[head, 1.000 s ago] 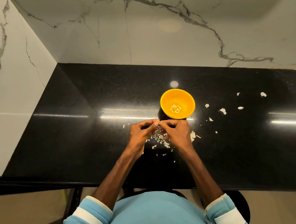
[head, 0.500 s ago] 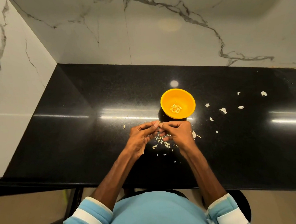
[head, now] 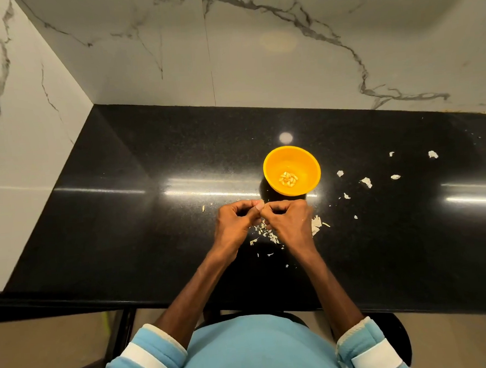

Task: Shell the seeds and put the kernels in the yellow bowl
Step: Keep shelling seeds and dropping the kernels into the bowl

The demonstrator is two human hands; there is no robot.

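Fingers (head: 244, 205) on both of my hands are curled in tight, and their tips meet in the middle, low over the black counter (head: 153, 232). Far on the left stands a white wall (head: 20, 140) with grey lines in it, and it touches the counter's left edge. One small bit of shell (head: 203, 208) lies alone on the counter, near my left hand (head: 233, 227). That hand pinches with its thumb and first finger, and the other fingers are tucked under. Right where it meets my right hand (head: 289, 223) a pale speck shows, and I take that for the seed (head: 259, 203). Both hands pinch it, but it is too tiny for me to tell if it is cracked. My right hand is curled the same way. Under and between my hands lies a little heap of shell bits (head: 263, 233), and some poke out on the right side of my right hand. The yellow bowl (head: 280, 161) stands on the counter just behind my right hand. A small pile of pale kernels (head: 288, 178) lies at its bottom. More to the right, white scraps (head: 366, 182) of shell are spread over the counter, well apart from each other.
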